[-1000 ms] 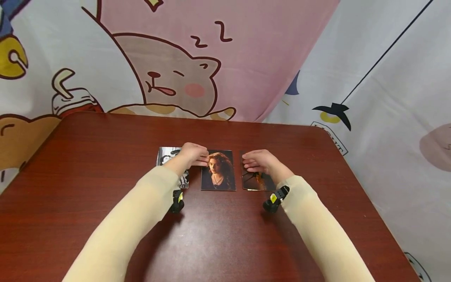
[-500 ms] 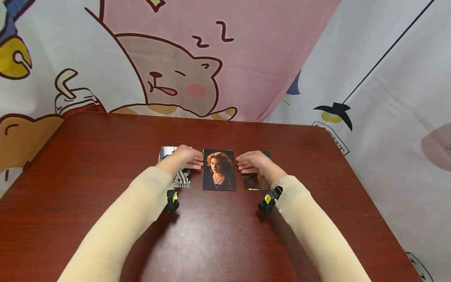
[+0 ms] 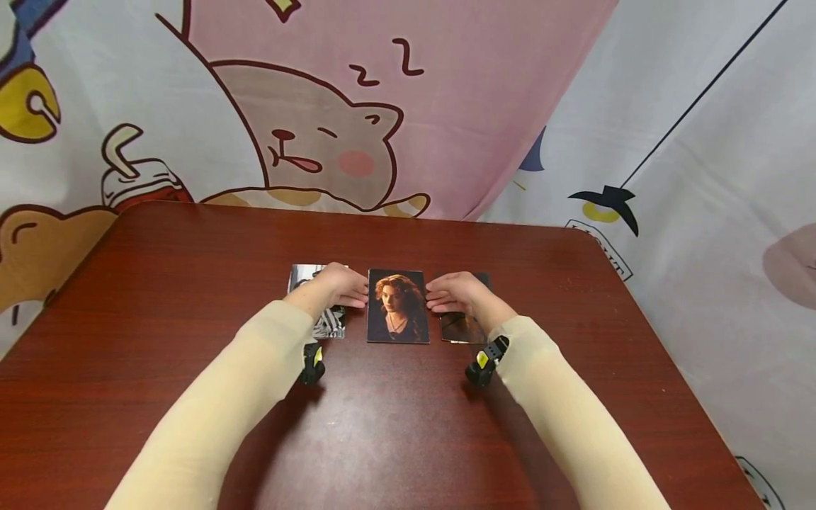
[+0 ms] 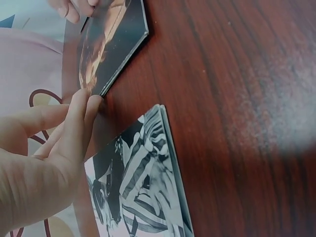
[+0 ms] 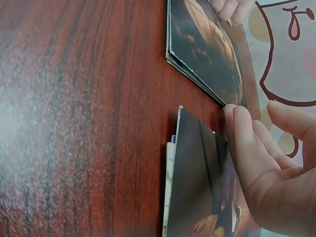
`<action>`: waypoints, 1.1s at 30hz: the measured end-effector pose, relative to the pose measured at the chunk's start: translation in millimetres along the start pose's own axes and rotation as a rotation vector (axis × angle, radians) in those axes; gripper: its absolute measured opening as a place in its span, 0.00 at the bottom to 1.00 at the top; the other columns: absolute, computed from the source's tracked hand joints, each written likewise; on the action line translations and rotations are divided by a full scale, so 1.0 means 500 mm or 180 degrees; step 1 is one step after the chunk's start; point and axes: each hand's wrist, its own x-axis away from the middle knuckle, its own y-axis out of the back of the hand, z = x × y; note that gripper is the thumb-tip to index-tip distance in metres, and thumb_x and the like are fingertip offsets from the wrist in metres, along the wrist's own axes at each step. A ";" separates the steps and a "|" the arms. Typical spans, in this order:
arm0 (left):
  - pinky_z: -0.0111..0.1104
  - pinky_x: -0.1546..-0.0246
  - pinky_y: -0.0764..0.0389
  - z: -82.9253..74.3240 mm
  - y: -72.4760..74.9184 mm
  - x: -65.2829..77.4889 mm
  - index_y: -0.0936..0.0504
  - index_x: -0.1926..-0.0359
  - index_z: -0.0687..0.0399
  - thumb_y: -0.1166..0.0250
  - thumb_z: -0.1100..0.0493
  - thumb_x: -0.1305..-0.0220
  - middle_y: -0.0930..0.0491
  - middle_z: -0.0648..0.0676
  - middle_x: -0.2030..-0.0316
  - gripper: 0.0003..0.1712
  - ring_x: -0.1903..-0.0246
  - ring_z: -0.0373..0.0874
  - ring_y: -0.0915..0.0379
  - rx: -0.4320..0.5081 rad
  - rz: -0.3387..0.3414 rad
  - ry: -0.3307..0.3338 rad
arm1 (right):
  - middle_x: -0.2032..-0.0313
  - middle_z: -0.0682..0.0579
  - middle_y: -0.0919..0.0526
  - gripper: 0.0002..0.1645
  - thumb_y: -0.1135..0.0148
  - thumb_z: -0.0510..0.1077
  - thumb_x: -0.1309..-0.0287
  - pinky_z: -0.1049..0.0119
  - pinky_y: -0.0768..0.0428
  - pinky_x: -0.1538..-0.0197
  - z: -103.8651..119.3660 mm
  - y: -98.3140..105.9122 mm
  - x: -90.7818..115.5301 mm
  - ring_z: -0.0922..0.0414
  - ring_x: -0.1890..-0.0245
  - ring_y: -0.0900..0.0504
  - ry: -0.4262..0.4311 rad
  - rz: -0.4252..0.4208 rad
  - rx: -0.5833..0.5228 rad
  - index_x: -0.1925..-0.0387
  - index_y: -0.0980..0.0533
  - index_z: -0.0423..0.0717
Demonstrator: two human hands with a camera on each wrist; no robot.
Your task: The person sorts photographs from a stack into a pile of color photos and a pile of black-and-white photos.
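Three small stacks of photo cards lie in a row. The middle stack shows a long-haired person in a dark top. My left hand has its fairly straight fingertips at that stack's left edge, over the black-and-white stack, which it partly hides. From the other side, my right hand touches the middle stack's right edge with extended fingers. Beneath it lies the dark right stack, partly covered; a pale card edge sticks out from under its top card. Both thumbs stand apart from the cards.
The stacks rest on a reddish-brown wooden table with rounded far corners. Behind it hangs a cartoon-printed cloth. Black wrist cameras hang below both cuffs, low over the table.
My left fingers have drawn back slightly left, off the middle stack's face to its edge. The right hand has shifted left from the right stack to the middle stack's right edge.
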 end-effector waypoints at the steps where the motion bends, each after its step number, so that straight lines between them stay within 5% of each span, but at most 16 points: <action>1: 0.34 0.53 0.16 -0.001 -0.001 0.000 0.35 0.38 0.73 0.53 0.72 0.35 0.29 0.70 0.44 0.24 0.68 0.44 0.23 -0.0015 0.0002 0.0001 | 0.45 0.32 0.25 0.23 0.50 0.40 0.34 0.69 0.14 0.62 0.001 -0.001 0.000 0.61 0.72 0.17 -0.0003 -0.0001 -0.0007 0.42 0.32 0.31; 21: 0.32 0.53 0.16 -0.002 -0.001 0.012 0.35 0.36 0.68 0.56 0.74 0.42 0.28 0.66 0.42 0.30 0.50 0.53 0.24 -0.0194 -0.0014 0.0014 | 0.52 0.36 0.21 0.22 0.48 0.39 0.35 0.70 0.14 0.64 0.003 -0.010 -0.001 0.61 0.74 0.18 0.0018 -0.0160 -0.0022 0.43 0.31 0.31; 33: 0.40 0.44 0.21 -0.004 -0.009 0.002 0.35 0.36 0.67 0.44 0.65 0.35 0.30 0.66 0.41 0.27 0.52 0.51 0.25 0.0238 -0.0116 -0.0088 | 0.65 0.52 0.22 0.22 0.43 0.43 0.38 0.72 0.15 0.67 0.011 -0.009 -0.004 0.63 0.74 0.21 0.0014 -0.0228 0.0025 0.45 0.29 0.36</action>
